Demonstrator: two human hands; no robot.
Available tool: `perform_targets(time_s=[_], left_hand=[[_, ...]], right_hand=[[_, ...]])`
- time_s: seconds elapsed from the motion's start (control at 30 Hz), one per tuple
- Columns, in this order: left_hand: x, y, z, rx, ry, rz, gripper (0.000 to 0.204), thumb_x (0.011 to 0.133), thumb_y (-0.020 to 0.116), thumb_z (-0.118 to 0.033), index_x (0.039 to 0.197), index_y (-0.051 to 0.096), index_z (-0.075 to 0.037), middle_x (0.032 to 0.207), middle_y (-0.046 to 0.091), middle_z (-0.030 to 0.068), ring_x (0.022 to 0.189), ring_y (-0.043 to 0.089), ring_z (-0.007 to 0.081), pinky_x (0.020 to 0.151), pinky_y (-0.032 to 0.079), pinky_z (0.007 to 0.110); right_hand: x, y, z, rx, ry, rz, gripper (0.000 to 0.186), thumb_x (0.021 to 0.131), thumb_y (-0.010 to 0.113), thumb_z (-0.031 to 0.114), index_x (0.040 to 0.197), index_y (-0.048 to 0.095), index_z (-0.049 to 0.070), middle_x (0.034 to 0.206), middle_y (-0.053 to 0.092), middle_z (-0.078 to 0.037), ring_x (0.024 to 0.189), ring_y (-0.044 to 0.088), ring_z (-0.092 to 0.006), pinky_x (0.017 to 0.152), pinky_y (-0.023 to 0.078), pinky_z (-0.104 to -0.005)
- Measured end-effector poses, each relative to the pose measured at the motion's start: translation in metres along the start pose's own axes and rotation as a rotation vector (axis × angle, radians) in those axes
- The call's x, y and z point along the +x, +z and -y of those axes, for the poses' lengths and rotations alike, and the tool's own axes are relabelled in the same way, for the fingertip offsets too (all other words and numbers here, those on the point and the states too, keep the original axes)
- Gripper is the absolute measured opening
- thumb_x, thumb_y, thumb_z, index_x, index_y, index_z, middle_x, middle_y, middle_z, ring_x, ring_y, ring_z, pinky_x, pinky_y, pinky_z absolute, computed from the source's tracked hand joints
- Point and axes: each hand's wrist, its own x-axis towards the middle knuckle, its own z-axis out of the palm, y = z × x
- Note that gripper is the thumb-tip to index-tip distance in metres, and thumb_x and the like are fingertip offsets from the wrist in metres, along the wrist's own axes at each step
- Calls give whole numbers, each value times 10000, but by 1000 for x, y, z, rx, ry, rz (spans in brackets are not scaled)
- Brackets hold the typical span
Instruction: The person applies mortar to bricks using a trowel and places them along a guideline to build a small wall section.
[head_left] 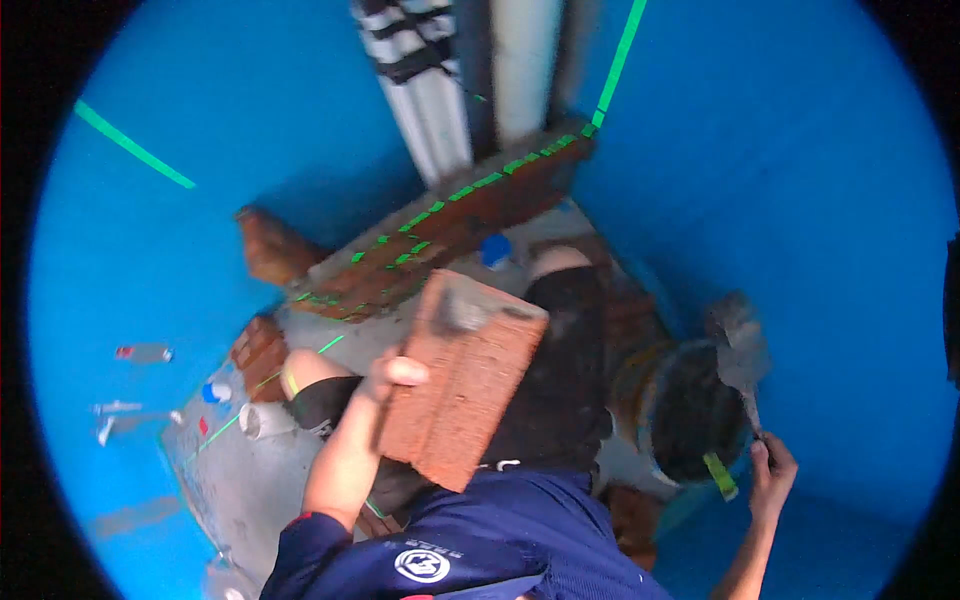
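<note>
The navy shirt (540, 525) bears an unreadable round white emblem (422, 566).

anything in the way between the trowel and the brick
Nothing visible blocks the air between the trowel in the right hand and the brick in the left hand. The bucket and right thigh lie between them in the picture, but both appear lower down.
</note>
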Motion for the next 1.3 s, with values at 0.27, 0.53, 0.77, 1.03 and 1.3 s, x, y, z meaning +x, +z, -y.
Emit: perform_targets(time_s=[0.27,0.53,0.77,1.03,1.3], left_hand=[[-45,30,-22,-74,3,141,832,648,620,-192,1412,373,26,1355,507,166,1224,516,278,1049,386,396],[-68,39,-3,-240,51,58,856,698,601,-189,1484,291,-49,1454,426,127,1306,446,243,1100,321,393],[-57,77,-2,-403,454,128,1008,670,589,-219,1543,87,-167,1526,292,163,1382,329,334,1131,233,463],[-63,52,5,-462,436,35,968,701,594,-207,1541,114,-191,1498,331,167,1300,431,336,1075,347,439],[-61,-9,14,-332,256,-242,543,784,614,-260,1243,553,25,1177,636,161,1035,622,261,941,466,395]], right_hand=[[86,94,130,319,-403,443,205,798,688,122,897,583,-23,795,483,-42,725,467,-155,651,376,-276],[127,223,162,308,-952,511,236,759,690,-3,979,607,-23,832,575,-121,735,537,-262,680,443,-322],[173,224,136,117,-1205,275,247,726,648,-47,969,625,-6,873,631,-139,782,596,-307,700,497,-369],[191,211,112,106,-1062,370,191,799,669,13,976,608,-20,825,560,-136,709,542,-276,614,429,-337],[183,130,164,167,-1060,438,240,860,602,171,970,599,-42,710,497,-133,617,505,-258,522,358,-358]])
